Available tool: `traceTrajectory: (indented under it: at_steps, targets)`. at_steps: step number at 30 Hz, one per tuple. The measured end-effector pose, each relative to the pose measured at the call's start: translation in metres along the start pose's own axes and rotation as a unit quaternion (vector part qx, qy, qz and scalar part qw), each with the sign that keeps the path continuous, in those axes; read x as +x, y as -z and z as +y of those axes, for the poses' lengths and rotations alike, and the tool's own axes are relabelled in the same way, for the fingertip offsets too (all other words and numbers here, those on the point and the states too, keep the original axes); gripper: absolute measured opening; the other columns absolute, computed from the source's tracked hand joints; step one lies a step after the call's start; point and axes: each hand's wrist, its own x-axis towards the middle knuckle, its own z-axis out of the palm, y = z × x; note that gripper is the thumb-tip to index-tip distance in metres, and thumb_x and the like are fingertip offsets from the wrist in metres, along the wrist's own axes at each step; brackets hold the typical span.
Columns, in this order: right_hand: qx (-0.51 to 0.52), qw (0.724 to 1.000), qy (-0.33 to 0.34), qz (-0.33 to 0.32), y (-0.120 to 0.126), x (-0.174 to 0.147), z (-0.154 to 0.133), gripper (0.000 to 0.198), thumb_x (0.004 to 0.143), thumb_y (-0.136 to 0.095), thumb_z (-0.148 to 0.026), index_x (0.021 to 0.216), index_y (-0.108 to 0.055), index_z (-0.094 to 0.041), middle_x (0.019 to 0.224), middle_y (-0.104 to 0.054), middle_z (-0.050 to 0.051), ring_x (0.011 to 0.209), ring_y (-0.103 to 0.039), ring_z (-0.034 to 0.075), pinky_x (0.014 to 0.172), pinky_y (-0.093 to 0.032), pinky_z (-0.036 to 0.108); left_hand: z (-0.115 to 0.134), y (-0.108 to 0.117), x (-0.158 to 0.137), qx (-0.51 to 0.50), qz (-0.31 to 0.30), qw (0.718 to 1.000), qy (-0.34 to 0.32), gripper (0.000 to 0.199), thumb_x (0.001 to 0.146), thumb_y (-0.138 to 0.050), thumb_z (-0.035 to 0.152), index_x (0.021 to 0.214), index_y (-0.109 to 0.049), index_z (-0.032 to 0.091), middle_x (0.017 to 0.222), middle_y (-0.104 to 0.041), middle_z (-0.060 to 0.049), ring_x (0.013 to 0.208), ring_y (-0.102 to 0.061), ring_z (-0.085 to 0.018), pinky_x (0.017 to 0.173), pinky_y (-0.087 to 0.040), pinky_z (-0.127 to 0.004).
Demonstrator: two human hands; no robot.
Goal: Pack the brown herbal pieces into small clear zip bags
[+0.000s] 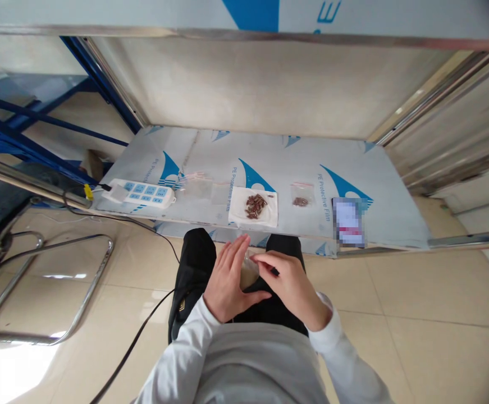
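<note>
Above my lap, a small clear plastic bag (249,271) is between my two hands. My left hand (228,280) is along the bag's left side, its fingers long and close together and its thumb reaching below the bag. With thumb and forefinger, my right hand (289,281) pinches the upper right edge of the bag. What the bag contains, if anything, I cannot make out. Ahead of my hands, a pile of small brown rod-shaped pieces (256,206) lies on a white paper sheet (236,213). To its right, a zip bag (307,191) holds more such brown pieces.
The film-covered shelf (210,146) has its front edge just beyond my knees. On it are a white power strip (149,193), thin clear bags (202,188) and a phone (348,221). An upper shelf (143,14) overhangs. A black cable (143,325) and chair frame (101,275) are left.
</note>
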Motion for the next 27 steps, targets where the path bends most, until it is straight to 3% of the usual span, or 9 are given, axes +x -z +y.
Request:
traceTrajectory:
  at_steps: [4, 8, 10, 13, 14, 18, 27]
  targets:
    - [-0.012, 0.999, -0.014, -0.038, 0.003, 0.004, -0.008, 0.016, 0.088, -0.055, -0.012, 0.095, -0.063, -0.023, 0.095, -0.073, 0.002, 0.083, -0.07, 0.017, 0.075, -0.052, 0.027, -0.01, -0.014, -0.001, -0.066, 0.025, 0.996, 0.055, 0.063, 0.077, -0.071, 0.03, 0.133, -0.046, 0.019, 0.115, -0.067, -0.01, 0.107, -0.064, -0.023, 0.095, -0.052, -0.035]
    - [0.069, 0.997, -0.031, -0.021, 0.002, 0.008, -0.003, 0.011, 0.09, -0.057, -0.024, 0.1, -0.057, -0.023, 0.092, -0.073, 0.002, 0.082, -0.071, 0.016, 0.073, -0.053, 0.025, -0.011, -0.018, -0.004, -0.122, 0.077, 0.983, 0.116, 0.057, 0.075, -0.073, 0.028, 0.127, -0.052, 0.019, 0.109, -0.07, -0.007, 0.099, -0.068, -0.02, 0.089, -0.054, -0.031]
    - [0.083, 0.995, -0.05, 0.028, -0.001, 0.019, 0.012, 0.014, 0.09, -0.056, -0.032, 0.1, -0.057, -0.022, 0.091, -0.073, 0.003, 0.081, -0.071, 0.017, 0.073, -0.053, 0.025, -0.012, -0.017, -0.004, -0.133, 0.089, 0.978, 0.136, 0.053, 0.075, -0.073, 0.029, 0.124, -0.054, 0.02, 0.107, -0.071, -0.007, 0.097, -0.068, -0.019, 0.09, -0.054, -0.031]
    - [-0.041, 0.981, -0.135, 0.137, -0.011, 0.05, 0.049, 0.021, 0.092, -0.05, -0.034, 0.098, -0.062, -0.018, 0.089, -0.073, 0.006, 0.076, -0.068, 0.017, 0.074, -0.051, 0.027, -0.013, -0.015, -0.004, -0.131, 0.099, 0.975, 0.152, 0.049, 0.076, -0.072, 0.03, 0.121, -0.055, 0.02, 0.104, -0.071, -0.006, 0.096, -0.068, -0.02, 0.092, -0.052, -0.033]
    - [-0.1, 0.973, -0.17, 0.124, -0.015, 0.062, 0.061, 0.021, 0.091, -0.051, -0.032, 0.1, -0.064, -0.017, 0.089, -0.072, 0.007, 0.076, -0.067, 0.017, 0.075, -0.05, 0.027, -0.013, -0.015, -0.004, -0.129, 0.1, 0.975, 0.151, 0.049, 0.076, -0.072, 0.031, 0.121, -0.055, 0.02, 0.102, -0.071, -0.006, 0.096, -0.068, -0.02, 0.092, -0.052, -0.034]
    - [-0.157, 0.961, -0.204, 0.103, -0.032, 0.099, 0.093, 0.023, 0.086, -0.059, -0.029, 0.101, -0.068, -0.014, 0.095, -0.07, 0.011, 0.088, -0.065, 0.021, 0.081, -0.047, 0.031, -0.012, -0.015, -0.007, -0.124, 0.104, 0.977, 0.141, 0.05, 0.076, -0.072, 0.032, 0.122, -0.054, 0.02, 0.1, -0.07, -0.006, 0.094, -0.067, -0.02, 0.09, -0.052, -0.033]
    - [-0.194, 0.948, -0.24, 0.08, -0.044, 0.111, 0.1, 0.019, 0.085, -0.059, -0.025, 0.095, -0.073, -0.016, 0.099, -0.07, 0.013, 0.092, -0.066, 0.023, 0.08, -0.047, 0.03, -0.026, -0.027, -0.005, -0.133, 0.099, 0.975, 0.15, 0.059, 0.079, -0.069, 0.034, 0.131, -0.047, 0.018, 0.092, -0.067, -0.004, 0.075, -0.065, -0.014, 0.077, -0.055, -0.029]
